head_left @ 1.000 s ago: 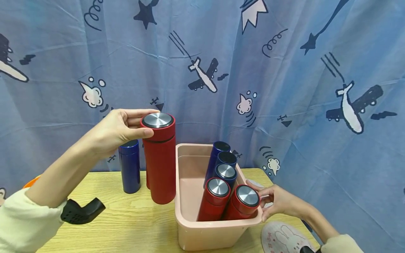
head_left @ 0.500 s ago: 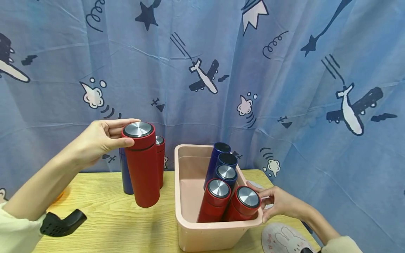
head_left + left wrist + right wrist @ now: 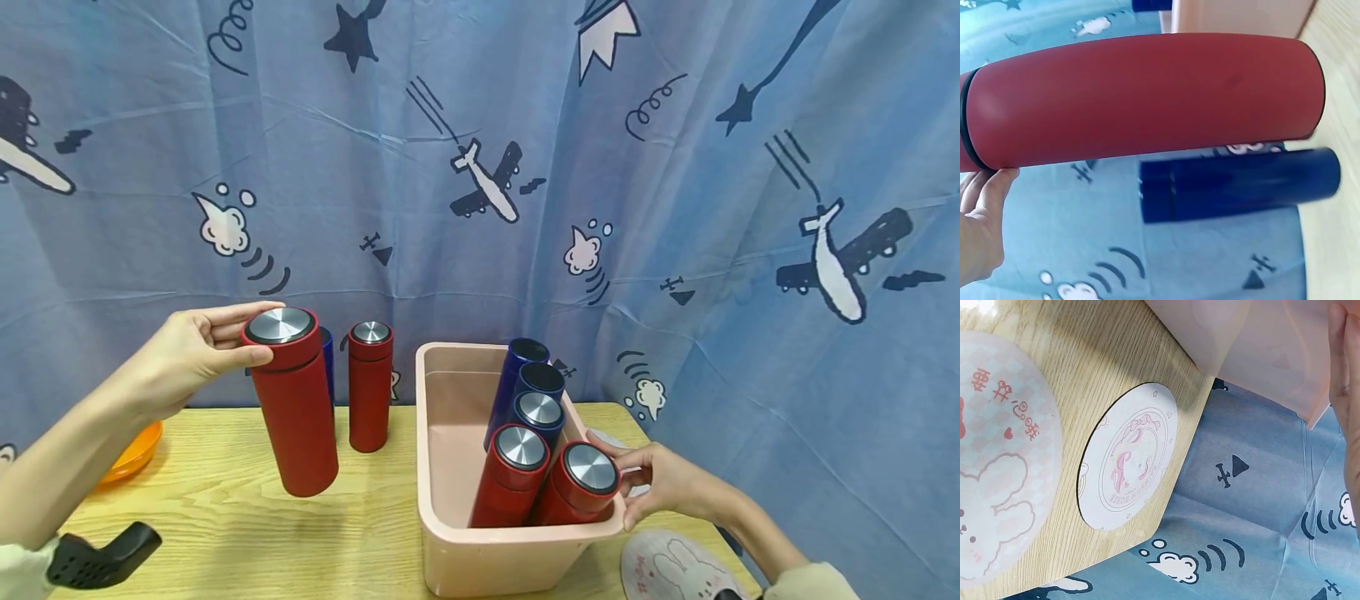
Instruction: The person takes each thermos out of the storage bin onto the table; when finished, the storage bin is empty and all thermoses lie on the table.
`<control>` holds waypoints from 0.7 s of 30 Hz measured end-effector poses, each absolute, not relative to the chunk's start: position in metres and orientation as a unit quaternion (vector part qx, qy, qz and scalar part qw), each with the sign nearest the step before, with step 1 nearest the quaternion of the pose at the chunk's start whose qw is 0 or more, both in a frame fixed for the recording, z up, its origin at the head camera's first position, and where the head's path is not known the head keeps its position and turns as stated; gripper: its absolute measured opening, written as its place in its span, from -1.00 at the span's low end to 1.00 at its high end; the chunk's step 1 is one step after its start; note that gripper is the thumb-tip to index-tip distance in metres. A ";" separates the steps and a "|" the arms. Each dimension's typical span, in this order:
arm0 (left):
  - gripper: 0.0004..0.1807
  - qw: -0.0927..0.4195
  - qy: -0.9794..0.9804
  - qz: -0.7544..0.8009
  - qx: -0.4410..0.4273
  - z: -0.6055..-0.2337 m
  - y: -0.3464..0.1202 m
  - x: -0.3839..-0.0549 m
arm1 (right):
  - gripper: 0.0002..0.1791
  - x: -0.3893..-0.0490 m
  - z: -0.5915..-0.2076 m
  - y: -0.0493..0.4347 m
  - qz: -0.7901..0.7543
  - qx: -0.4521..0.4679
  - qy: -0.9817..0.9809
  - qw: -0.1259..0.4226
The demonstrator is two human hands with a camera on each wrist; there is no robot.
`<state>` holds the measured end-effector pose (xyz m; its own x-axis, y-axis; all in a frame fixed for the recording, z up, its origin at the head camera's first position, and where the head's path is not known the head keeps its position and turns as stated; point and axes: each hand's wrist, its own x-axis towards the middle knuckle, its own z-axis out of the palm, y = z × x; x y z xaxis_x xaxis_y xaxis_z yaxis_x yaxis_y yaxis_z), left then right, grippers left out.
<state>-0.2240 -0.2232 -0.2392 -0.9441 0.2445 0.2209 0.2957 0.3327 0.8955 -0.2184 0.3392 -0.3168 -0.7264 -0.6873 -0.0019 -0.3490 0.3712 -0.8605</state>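
My left hand point(image 3: 183, 358) grips a red thermos point(image 3: 296, 425) near its silver-topped lid, fingers behind and thumb in front. This thermos leans slightly and hangs above the table, a shadow below it. In the left wrist view a blue thermos point(image 3: 1241, 184) stands beyond it. Another red thermos point(image 3: 371, 392) stands upright on the table to its right. My right hand point(image 3: 660, 479) holds the right rim of a pink bin point(image 3: 456, 533). Inside, along the right side, are two red thermoses, the nearer-left one point(image 3: 513, 479) beside the other point(image 3: 581, 483), and several blue ones point(image 3: 538, 417).
The left part of the bin shows bare floor. An orange dish point(image 3: 135, 454) sits at the table's left, partly behind my forearm. Right of the bin lie a round bunny mat point(image 3: 675, 567) and a second round mat point(image 3: 1129, 459). A patterned blue curtain point(image 3: 420, 242) hangs behind the wooden table point(image 3: 360, 533).
My left hand has carried the red thermos leftward and a little down, away from the bin. The standing red thermos is now uncovered; the blue one is mostly hidden. My right hand stays put.
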 end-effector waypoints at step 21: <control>-0.45 0.018 -0.738 -0.642 -0.208 -0.298 -0.237 -0.240 | -0.52 -0.217 -0.316 0.339 -0.453 -0.310 0.815 0.184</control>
